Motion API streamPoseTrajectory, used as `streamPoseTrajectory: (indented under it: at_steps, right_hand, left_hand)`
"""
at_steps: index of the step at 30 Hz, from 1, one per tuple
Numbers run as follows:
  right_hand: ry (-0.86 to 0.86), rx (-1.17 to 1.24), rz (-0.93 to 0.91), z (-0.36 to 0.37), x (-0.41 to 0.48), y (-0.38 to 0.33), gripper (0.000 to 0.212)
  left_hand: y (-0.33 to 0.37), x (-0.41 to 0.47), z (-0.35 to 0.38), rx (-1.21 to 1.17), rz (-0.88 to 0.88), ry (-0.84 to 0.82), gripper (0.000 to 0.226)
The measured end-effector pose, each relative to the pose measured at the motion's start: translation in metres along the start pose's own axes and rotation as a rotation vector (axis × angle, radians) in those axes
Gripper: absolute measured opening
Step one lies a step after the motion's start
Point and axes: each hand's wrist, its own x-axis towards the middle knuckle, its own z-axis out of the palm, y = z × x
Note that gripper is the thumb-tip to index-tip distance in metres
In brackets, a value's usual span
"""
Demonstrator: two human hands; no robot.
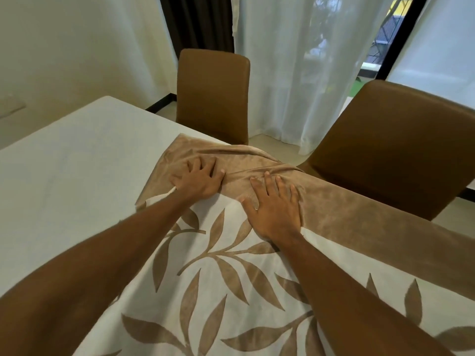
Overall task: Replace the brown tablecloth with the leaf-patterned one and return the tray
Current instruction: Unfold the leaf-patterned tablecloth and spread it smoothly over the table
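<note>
1. While both hands lie on the cloth, I note the layout: the leaf-patterned cloth [218, 278] covers the near part of the worktop [64, 163], and a plain brown band [359, 214] runs along its far edge to a bunched corner by the near chair [398, 140].
2. I cannot tell whether that band is the leaf cloth's own border or a separate brown cloth lying against it.
3. Left hand [199, 179]: palm down on the brown corner, fingers [205, 165] spread and slightly bent, pressing, holding nothing.
4. Right hand [275, 209]: flat across the seam of brown and leaf print, fingers [270, 181] straight and fanned, holding nothing.
5. Handling, my judgement: soft, limp fabric with a velvety nap. It creases readily, as the folds between the hands show. Light enough to shift with flat palms, though it will likely drag and bunch, not glide.
6. Where to take hold, my judgement: pinch the hem at the bunched corner, or grip the brown edge with both hands set apart, then pull outward to flatten. Pushing from the middle would only raise new ridges.
7. Risk, my judgement: cloth hanging over the side by the chair may pull the rest off-centre.
8. No tray in view. A far chair [213, 93] and a white curtain [295, 73] stand beyond.
</note>
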Motion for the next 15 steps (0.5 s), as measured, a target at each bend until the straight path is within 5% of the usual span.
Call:
streamPoseTrajectory:
  at_steps: [15]
  right_hand:
    - [0.084, 0.072, 0.027, 0.009, 0.003, 0.000, 0.069]
  left_hand:
    - [-0.001, 0.090, -0.021, -0.001, -0.032, -0.066, 0.088]
